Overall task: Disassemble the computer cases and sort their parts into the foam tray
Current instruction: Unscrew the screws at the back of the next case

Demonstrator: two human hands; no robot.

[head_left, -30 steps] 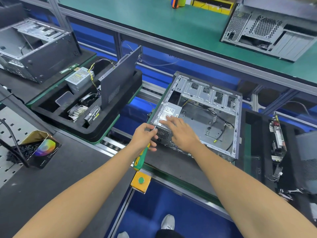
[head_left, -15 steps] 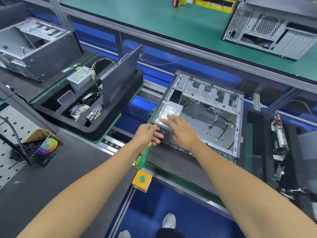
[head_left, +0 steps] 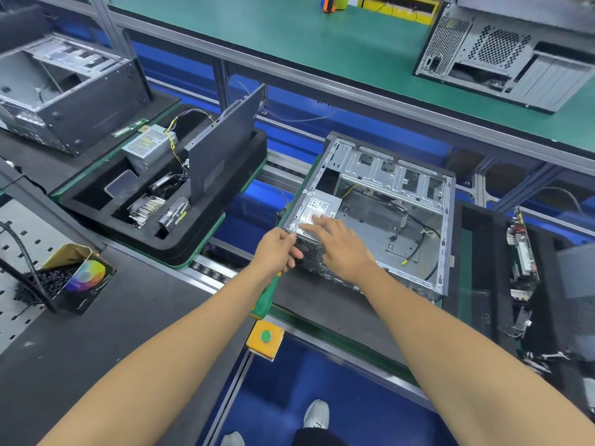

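Note:
An open silver computer case lies on its side on the conveyor pallet in the middle. A grey power supply with a white label sits in its near left corner. My right hand lies flat on top of the power supply, fingers straight. My left hand grips a green-handled screwdriver at the case's near left corner; the tip is hidden behind the hand. A black foam tray to the left holds another power supply, a side panel standing upright and several small parts.
Another open case stands at the far left, and a third on the green upper shelf. A second black tray with boards is at the right. A gold box of black screws sits near left. A yellow button box is on the rail.
My left hand has slid a little toward the case corner and closed against it. My right hand stays flat on the power supply. The view has shifted slightly.

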